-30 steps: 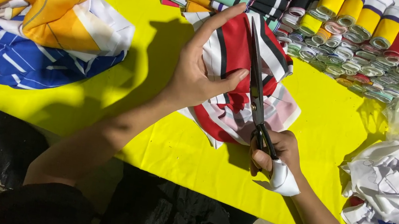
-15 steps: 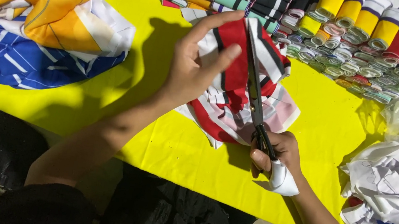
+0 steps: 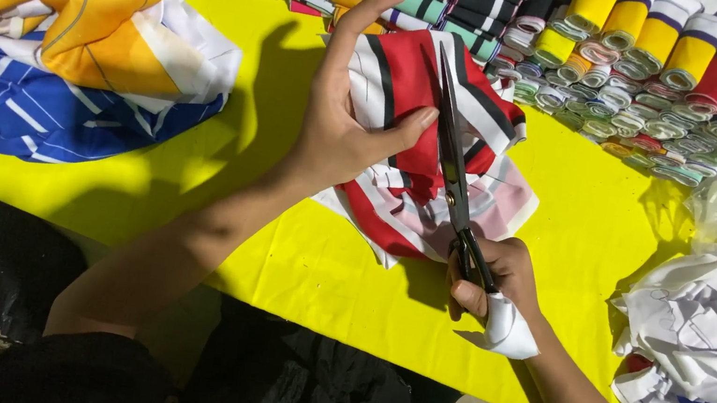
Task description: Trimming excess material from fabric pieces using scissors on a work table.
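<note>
Cloth: a red, white and black striped piece of cloth (image 3: 405,142) lay bunched on the yellow table (image 3: 310,270), at the middle of the view, between the two hands.
Scissors: one pair of scissors (image 3: 455,173) lay over the cloth, long axis running from the right hand up and slightly left, tips toward the far rolls.
Blades: nearly together, the cloth's fold along their left side.
Left hand: the left hand (image 3: 346,124) pressed on the cloth just left of the blades, thumb clamped against the fold, forefinger stretched straight, other fingers curled over the cloth.
Right hand: the right hand (image 3: 498,284) was closed round the scissor handles, which were wrapped in white material, at the cloth's near edge.
Nearer hand: the left hand lay on the cloth itself; the right reached it only through the blades.
Piles: one yellow and blue heap of fabric (image 3: 63,25) far left; one white heap of scraps (image 3: 716,340) at right.
Rolls: rows of striped rolls (image 3: 645,55) along the far edge, too many to count surely.
</note>
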